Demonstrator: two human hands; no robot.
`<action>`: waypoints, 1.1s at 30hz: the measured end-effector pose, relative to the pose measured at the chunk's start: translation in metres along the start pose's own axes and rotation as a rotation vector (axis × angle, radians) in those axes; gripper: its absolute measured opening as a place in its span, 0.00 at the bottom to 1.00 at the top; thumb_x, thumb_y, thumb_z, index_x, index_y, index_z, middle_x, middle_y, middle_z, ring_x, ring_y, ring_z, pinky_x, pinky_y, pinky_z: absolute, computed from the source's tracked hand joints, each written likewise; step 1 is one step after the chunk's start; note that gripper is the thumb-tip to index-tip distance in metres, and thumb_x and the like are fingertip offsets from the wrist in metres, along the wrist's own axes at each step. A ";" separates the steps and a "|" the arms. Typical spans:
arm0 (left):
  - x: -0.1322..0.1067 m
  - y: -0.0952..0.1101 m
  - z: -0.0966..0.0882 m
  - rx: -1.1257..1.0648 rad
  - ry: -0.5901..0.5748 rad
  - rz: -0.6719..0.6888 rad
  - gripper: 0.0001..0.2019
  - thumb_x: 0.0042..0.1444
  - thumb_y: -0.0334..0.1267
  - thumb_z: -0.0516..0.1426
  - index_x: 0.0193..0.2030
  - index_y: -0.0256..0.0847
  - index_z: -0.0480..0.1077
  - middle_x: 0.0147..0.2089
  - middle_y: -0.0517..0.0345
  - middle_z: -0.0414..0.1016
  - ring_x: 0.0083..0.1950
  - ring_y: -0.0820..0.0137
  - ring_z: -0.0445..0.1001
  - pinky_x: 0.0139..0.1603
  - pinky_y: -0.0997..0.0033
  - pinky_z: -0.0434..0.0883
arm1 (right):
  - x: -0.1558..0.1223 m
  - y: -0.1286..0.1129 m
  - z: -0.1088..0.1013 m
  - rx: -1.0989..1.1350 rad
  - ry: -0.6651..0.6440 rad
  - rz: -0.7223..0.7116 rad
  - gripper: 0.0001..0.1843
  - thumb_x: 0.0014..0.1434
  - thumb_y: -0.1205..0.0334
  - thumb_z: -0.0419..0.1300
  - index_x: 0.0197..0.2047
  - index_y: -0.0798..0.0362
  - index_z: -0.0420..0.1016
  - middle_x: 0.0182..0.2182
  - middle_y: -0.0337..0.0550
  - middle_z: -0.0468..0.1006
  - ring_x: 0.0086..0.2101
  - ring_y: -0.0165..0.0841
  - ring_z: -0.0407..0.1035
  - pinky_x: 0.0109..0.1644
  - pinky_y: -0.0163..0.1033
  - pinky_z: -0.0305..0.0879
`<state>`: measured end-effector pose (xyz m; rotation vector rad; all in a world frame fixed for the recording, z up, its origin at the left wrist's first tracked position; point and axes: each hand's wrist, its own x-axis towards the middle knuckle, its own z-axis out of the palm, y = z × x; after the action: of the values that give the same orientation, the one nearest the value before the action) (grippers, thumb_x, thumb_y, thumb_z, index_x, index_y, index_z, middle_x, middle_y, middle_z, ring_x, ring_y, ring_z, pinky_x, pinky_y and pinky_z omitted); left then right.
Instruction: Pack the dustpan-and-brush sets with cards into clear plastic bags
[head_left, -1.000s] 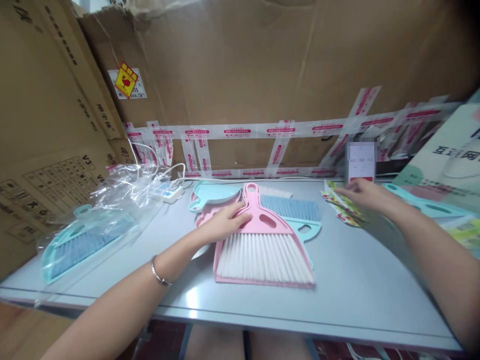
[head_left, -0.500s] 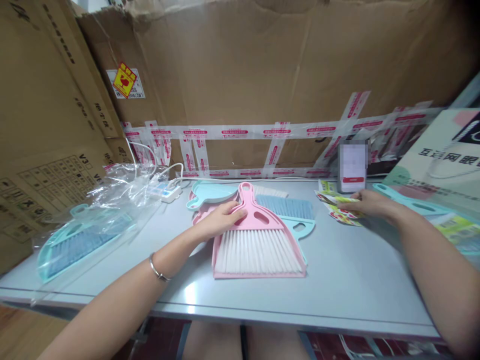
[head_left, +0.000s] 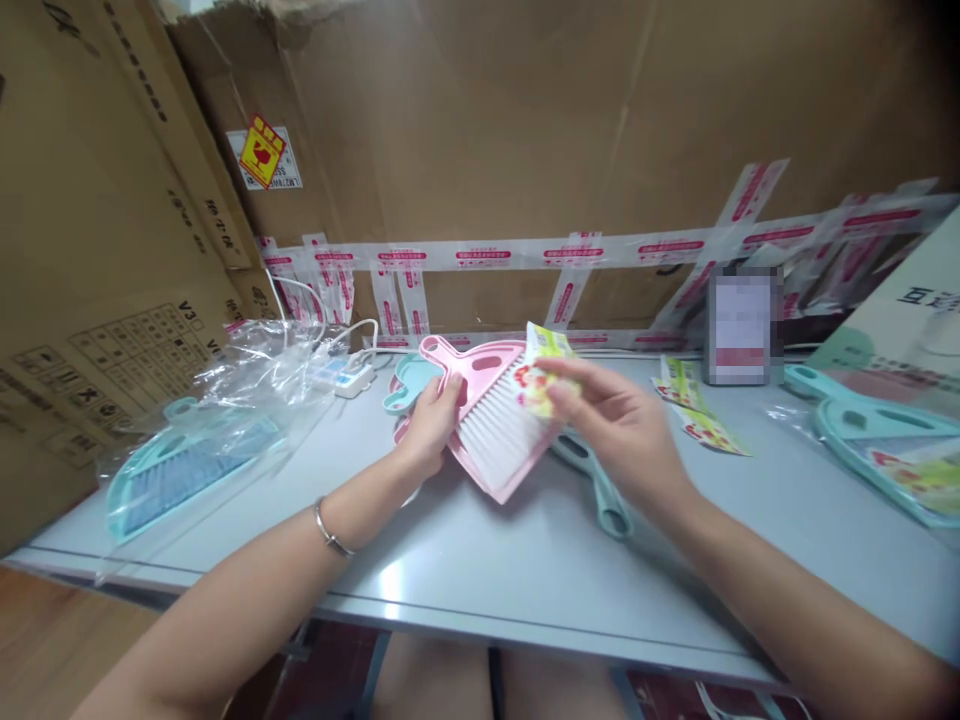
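My left hand [head_left: 431,425] grips a pink dustpan [head_left: 466,368] near its handle, with a white-bristled brush [head_left: 499,430] nested in it. The set is lifted and tilted, its wide edge toward the lower right. In my right hand [head_left: 626,425], pinched between thumb and fingers, is a printed yellow-and-white card [head_left: 551,370], held over the right side of the bristles. Behind the pink set lies a teal dustpan [head_left: 412,383], partly covered. A teal handle [head_left: 615,515] sticks out below my right hand; the rest of that piece is hidden.
More printed cards [head_left: 709,430] lie on the grey table [head_left: 450,570] before a phone [head_left: 741,330]. Teal sets lie at the right [head_left: 847,420] and, under clear plastic, at the left [head_left: 187,465]. A power strip [head_left: 345,375] and a large cardboard box [head_left: 465,130] stand behind.
My right hand has moved left from the pile of cards, bringing one card over the brush. My left hand has raised and turned the pink set off the table.
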<state>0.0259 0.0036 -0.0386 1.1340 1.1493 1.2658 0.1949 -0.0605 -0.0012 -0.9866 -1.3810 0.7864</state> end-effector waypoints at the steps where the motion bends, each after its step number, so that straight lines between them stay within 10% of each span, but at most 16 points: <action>1: 0.000 -0.001 0.001 -0.033 0.031 0.008 0.15 0.54 0.51 0.56 0.34 0.41 0.62 0.32 0.60 0.69 0.35 0.70 0.69 0.39 0.70 0.67 | -0.008 0.005 0.006 -0.070 -0.109 -0.037 0.20 0.56 0.51 0.59 0.50 0.48 0.73 0.48 0.45 0.75 0.45 0.37 0.71 0.50 0.47 0.68; 8: -0.004 0.002 0.006 -0.194 0.160 0.036 0.10 0.58 0.45 0.53 0.33 0.42 0.59 0.30 0.64 0.65 0.31 0.73 0.67 0.35 0.72 0.68 | -0.029 0.037 0.018 -0.669 -0.389 -0.214 0.34 0.60 0.47 0.52 0.66 0.52 0.56 0.63 0.49 0.58 0.65 0.48 0.42 0.64 0.66 0.27; 19: -0.005 -0.002 0.008 -0.144 0.180 0.046 0.10 0.56 0.45 0.56 0.32 0.41 0.62 0.29 0.62 0.66 0.33 0.72 0.68 0.38 0.72 0.69 | -0.012 0.050 0.013 -0.557 0.022 -0.358 0.08 0.60 0.59 0.53 0.41 0.50 0.71 0.54 0.50 0.60 0.63 0.45 0.46 0.63 0.60 0.47; 24: -0.007 -0.003 0.009 -0.149 0.204 0.079 0.09 0.57 0.44 0.55 0.34 0.41 0.62 0.32 0.61 0.69 0.35 0.71 0.69 0.40 0.71 0.69 | -0.010 0.057 0.016 -0.460 0.267 -0.307 0.33 0.49 0.57 0.64 0.54 0.51 0.53 0.54 0.53 0.54 0.60 0.44 0.49 0.63 0.58 0.49; 28: -0.011 0.000 0.012 -0.192 0.234 0.067 0.07 0.61 0.41 0.51 0.33 0.41 0.61 0.31 0.63 0.66 0.34 0.74 0.68 0.40 0.73 0.69 | -0.010 0.051 0.020 -0.065 0.156 -0.110 0.39 0.47 0.56 0.66 0.56 0.44 0.46 0.59 0.50 0.53 0.52 0.40 0.64 0.54 0.51 0.64; 33: -0.015 0.000 0.015 -0.253 0.198 0.064 0.07 0.59 0.42 0.53 0.38 0.42 0.62 0.38 0.59 0.70 0.40 0.72 0.72 0.46 0.69 0.70 | -0.008 0.051 0.019 0.029 -0.059 0.090 0.18 0.51 0.54 0.63 0.44 0.49 0.67 0.45 0.45 0.73 0.43 0.38 0.71 0.46 0.45 0.70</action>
<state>0.0408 -0.0109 -0.0374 0.8787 1.0662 1.5523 0.1810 -0.0449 -0.0525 -1.0156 -1.3789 0.9066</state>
